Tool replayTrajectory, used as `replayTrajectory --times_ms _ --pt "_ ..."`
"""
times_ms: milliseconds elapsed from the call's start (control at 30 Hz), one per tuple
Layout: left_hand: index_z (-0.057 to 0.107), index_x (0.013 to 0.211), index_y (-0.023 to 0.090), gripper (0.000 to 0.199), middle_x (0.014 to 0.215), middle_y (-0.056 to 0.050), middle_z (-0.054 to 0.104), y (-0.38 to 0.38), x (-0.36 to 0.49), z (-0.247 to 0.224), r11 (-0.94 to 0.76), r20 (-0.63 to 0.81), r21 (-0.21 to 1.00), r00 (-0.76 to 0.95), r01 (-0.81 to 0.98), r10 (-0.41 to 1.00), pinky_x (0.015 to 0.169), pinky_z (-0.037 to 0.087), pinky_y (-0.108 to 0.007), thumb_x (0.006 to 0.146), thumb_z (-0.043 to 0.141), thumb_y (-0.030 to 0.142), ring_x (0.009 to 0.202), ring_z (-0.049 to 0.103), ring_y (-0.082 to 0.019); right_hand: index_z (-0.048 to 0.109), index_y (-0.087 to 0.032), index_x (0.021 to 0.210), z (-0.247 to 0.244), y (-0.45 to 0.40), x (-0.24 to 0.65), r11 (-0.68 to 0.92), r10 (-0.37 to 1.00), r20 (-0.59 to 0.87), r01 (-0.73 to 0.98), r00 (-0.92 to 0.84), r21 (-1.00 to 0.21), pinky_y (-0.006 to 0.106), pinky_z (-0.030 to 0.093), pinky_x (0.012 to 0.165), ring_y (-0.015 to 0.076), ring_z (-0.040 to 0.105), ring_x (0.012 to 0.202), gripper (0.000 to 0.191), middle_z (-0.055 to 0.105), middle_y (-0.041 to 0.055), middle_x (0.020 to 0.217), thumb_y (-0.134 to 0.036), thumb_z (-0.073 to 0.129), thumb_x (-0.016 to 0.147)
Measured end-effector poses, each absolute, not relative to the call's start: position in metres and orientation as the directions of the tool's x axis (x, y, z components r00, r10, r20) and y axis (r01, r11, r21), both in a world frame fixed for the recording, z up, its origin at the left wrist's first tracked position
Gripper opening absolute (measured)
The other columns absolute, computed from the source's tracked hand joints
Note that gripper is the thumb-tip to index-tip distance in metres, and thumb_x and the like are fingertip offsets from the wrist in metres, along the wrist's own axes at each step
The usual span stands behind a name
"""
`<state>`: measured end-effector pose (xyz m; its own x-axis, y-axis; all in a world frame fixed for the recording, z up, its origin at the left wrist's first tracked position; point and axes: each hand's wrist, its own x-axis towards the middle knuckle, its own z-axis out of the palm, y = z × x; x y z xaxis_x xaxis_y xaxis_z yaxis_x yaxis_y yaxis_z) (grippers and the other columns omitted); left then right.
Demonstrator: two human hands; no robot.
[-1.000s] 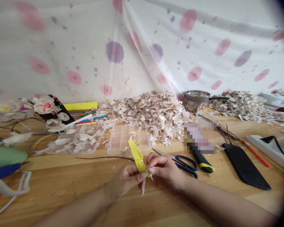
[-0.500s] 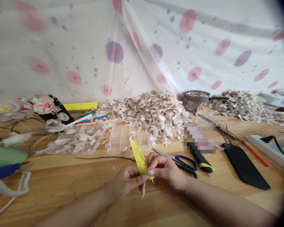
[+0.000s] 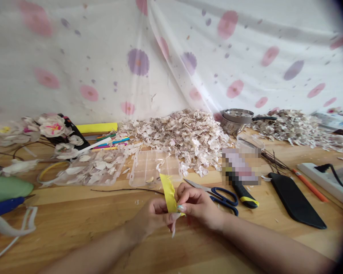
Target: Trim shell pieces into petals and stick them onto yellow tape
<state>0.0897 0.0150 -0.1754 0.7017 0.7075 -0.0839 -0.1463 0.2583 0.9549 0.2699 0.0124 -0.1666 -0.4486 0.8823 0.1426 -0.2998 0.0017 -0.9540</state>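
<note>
No legible writing, even on the pixelated package (image 3: 241, 166).

Sheer curtain (image 3: 103, 49) w/ dots (pink, purple)

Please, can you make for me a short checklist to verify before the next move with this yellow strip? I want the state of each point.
1. Yellow strip pinched between left hand and right hand: ok.
2. Blue-handled scissors lying beside the right hand, nothing on top: ok.
3. Dark wire on the wooden table, its end fixed to the strip: cannot tell, too small to see.
4. Clear compartment box free of petals: not ok, a few lie inside.
</note>
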Motion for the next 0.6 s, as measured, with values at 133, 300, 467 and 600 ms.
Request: replayTrajectory --times_ms 133,300,467,600 --pt "0.060 0.056 0.014 0.038 0.052 -0.001 0.058 0.0151 0.0898 -0.1737 0.243 -0.087 0.964 0.728 -0.112 0.680 0.049 0.035 -0.021 0.074 0.069 0.047 0.047 0.049 -0.009 0.069 -0.018 0.070 -0.1669 0.0117 0.2703 0.029 0.880 0.151 -0.266 -0.450 -0.964 0.025 0.041 0.066 0.0106 0.049 0.073 0.016 0.049 0.0003 0.080 -0.033 0.075 0.072" --pt "0.061 0.056 0.014 0.040 0.051 -0.002 0.059 0.0158 0.0885 -0.1748 0.220 -0.094 0.972 0.711 -0.087 0.697 0.049 0.033 -0.021 0.076 0.066 0.047 0.047 0.049 -0.010 0.074 -0.022 0.077 -0.1646 0.0126 0.2740 0.103 0.889 0.163 -0.160 -0.427 -0.982 0.026 0.041 0.067 0.0112 0.049 0.074 0.011 0.048 0.0010 0.081 -0.032 0.073 0.074" --pt "0.065 0.065 0.013 0.041 0.050 -0.001 0.059 0.0144 0.0902 -0.1733 0.245 -0.099 0.964 0.707 -0.108 0.701 0.047 0.035 -0.022 0.072 0.068 0.054 0.044 0.050 -0.010 0.075 -0.023 0.079 -0.1637 0.0139 0.2769 0.099 0.868 0.178 -0.190 -0.464 -0.977 0.026 0.042 0.068 0.0119 0.051 0.076 0.009 0.050 0.0017 0.082 -0.030 0.074 0.074" --pt "0.063 0.058 0.013 0.044 0.049 0.000 0.057 0.0134 0.0933 -0.1678 0.237 -0.083 0.963 0.701 -0.125 0.708 0.046 0.036 -0.020 0.070 0.069 0.055 0.041 0.048 -0.008 0.071 -0.022 0.082 -0.1689 0.0135 0.2747 0.033 0.837 0.142 -0.210 -0.529 -0.977 0.027 0.043 0.071 0.0137 0.053 0.080 0.012 0.052 0.0025 0.086 -0.030 0.074 0.073"
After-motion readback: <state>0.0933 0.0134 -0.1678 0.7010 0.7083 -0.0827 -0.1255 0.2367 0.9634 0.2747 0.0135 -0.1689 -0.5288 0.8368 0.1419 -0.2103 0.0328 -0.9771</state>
